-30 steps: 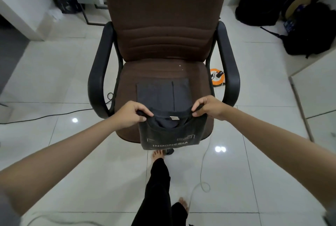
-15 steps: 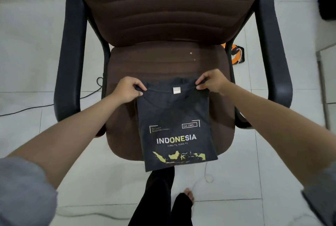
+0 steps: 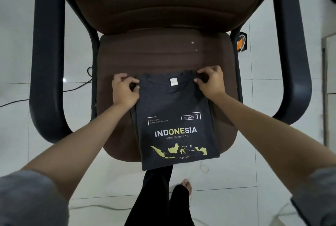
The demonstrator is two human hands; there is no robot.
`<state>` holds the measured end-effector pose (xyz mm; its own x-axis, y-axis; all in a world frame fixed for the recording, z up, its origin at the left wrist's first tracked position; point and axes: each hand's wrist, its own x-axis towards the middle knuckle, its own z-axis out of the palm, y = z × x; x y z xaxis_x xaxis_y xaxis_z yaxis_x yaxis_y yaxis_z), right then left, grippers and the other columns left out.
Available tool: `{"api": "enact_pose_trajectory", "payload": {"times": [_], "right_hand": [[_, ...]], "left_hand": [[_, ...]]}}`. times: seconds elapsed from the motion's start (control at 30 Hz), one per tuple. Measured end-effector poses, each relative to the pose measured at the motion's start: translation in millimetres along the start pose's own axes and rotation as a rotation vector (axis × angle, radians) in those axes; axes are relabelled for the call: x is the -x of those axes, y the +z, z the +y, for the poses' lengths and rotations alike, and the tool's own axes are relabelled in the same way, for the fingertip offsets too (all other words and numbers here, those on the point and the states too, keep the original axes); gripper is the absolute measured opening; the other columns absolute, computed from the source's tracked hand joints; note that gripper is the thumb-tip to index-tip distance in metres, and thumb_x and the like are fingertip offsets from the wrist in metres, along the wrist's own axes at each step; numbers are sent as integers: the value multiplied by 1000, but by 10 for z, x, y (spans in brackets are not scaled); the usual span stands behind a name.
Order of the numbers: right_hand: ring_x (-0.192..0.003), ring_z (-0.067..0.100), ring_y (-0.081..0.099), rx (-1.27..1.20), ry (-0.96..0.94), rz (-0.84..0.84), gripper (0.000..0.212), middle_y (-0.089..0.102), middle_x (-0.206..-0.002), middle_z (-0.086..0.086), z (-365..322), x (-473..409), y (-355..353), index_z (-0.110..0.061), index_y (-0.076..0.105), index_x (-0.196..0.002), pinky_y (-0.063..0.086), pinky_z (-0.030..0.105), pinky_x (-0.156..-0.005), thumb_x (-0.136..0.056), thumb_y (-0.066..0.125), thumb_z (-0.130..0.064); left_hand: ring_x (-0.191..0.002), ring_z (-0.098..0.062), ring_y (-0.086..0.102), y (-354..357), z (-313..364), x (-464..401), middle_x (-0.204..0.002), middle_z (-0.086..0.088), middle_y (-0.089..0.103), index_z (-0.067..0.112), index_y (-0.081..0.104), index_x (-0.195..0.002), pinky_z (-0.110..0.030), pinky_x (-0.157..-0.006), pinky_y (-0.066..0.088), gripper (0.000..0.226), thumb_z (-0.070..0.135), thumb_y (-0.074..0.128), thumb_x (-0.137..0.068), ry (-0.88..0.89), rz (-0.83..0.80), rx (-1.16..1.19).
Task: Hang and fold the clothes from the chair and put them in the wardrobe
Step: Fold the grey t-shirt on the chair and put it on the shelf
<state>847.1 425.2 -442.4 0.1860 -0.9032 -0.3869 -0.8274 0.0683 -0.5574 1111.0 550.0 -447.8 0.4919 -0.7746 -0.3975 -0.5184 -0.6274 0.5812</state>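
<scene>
At the front edge of the chair seat (image 3: 116, 142), the folded T-shirt (image 3: 174, 106) overhangs toward the floor while left hand (image 3: 124, 90) and right hand (image 3: 211, 84) each pinch a collar corner; letting go carelessly could let it slide off and unfold.

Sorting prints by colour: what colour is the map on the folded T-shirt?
Yellow map on the dark grey T-shirt, seen in the head view.
</scene>
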Motion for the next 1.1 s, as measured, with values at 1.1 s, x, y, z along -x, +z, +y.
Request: {"api": "enact_pose_trajectory", "payload": {"times": [1.1], "right_hand": [[-108, 20, 61, -549, -26, -34, 59, 59, -121, 6, -156, 1381, -1323, -16, 56, -126, 54, 34, -89, -74, 63, 11]], "left_hand": [[-103, -25, 62, -462, 1442, 1060, -121, -9, 60, 34, 68, -98, -39, -88, 53, 55, -15, 59, -74, -97, -350, 581]]}}
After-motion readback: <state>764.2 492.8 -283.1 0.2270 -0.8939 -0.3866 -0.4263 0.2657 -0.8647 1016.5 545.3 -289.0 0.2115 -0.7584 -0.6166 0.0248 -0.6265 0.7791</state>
